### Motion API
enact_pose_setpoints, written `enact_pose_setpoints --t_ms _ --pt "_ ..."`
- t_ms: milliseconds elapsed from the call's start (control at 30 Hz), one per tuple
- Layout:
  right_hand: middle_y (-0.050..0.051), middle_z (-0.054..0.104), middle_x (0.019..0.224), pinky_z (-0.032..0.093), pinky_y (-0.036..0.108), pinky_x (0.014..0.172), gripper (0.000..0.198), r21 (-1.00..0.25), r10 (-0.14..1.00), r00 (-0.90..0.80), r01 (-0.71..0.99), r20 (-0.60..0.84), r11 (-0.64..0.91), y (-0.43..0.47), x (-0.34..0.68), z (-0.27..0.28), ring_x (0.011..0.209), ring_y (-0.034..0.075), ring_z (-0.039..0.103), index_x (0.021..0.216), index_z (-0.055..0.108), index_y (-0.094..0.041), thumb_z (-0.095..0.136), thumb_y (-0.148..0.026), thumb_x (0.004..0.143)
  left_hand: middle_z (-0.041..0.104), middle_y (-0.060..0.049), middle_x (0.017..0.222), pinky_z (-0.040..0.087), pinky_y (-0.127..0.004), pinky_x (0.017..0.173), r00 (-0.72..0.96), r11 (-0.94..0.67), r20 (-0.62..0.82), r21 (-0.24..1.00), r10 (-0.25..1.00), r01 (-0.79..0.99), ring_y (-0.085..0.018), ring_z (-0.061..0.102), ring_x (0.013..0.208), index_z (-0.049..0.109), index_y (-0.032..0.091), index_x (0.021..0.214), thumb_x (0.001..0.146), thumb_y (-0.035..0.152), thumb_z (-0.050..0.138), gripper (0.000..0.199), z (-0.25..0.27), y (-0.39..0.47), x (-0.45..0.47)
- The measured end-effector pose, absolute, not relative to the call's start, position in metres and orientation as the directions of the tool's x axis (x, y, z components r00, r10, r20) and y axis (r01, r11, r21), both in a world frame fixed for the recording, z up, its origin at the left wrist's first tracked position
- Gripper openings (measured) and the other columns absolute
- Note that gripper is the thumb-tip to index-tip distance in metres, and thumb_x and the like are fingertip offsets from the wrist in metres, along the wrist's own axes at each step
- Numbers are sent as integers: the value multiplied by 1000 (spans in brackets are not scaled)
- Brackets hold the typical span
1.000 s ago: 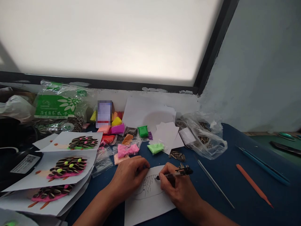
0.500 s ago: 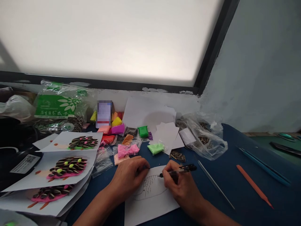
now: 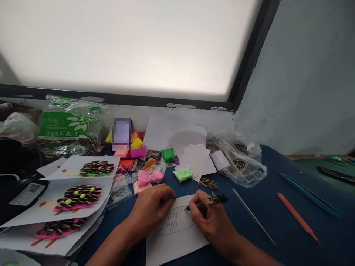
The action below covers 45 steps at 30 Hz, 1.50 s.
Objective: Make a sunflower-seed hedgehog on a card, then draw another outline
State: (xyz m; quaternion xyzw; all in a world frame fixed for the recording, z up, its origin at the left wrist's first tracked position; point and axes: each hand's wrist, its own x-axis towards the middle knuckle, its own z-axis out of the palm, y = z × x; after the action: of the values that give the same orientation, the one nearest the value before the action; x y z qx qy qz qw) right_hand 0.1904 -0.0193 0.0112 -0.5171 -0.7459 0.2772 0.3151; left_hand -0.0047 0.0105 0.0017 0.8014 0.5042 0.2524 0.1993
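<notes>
A white sheet of paper [image 3: 177, 247] lies on the blue table, with a pen outline and rows of short marks inside it. My left hand [image 3: 152, 207] rests over the sheet's upper left part, fingers curled, holding it down. In my right hand [image 3: 210, 221], closed in a writing grip, is a black pen [image 3: 219, 199]; its tip touches or nearly touches the paper near the drawing's upper right. A small pile of sunflower seeds [image 3: 208, 183] lies just beyond that hand.
Seed-covered hedgehog pictures [image 3: 79, 197] are stacked at left. Behind stand packets of coloured clay [image 3: 138, 152], a green seed bag [image 3: 65, 125], white paper pieces [image 3: 194, 159] and a clear bag [image 3: 244, 166]. A grey rod [image 3: 253, 216], an orange tool [image 3: 299, 218] and blue tweezers [image 3: 310, 194] lie right.
The pen has shifted very slightly along the drawing, still in my right hand. The whole view has moved a few pixels; my left hand stays in place on the paper.
</notes>
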Motion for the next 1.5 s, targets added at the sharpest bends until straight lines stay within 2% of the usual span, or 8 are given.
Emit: enact_pose_setpoints --t_ms 467,800,1500 --pt "-4 42 57 34 23 49 19 -758 945 -275 574 178 309 -19 189 13 50 11 44 70 44 -20 43 -28 87 58 3 65 32 -24 56 364 -419 216 587 906 693 -13 52 60 68 23 81 82 20 54 14 0 10 -5" --pt "-5 37 56 31 22 46 20 -770 947 -204 552 247 320 -21 192 14 48 10 38 68 43 -21 43 -25 87 61 2 67 32 -24 56 375 -432 222 574 900 696 -13 53 60 68 23 80 81 19 52 16 4 10 -5" --pt "-5 41 56 33 23 48 18 -729 941 -241 596 239 337 -23 190 13 48 11 44 70 43 -21 41 -26 87 62 1 69 32 -24 55 369 -425 217 556 904 715 -14 54 61 69 22 81 81 20 53 16 5 10 -4"
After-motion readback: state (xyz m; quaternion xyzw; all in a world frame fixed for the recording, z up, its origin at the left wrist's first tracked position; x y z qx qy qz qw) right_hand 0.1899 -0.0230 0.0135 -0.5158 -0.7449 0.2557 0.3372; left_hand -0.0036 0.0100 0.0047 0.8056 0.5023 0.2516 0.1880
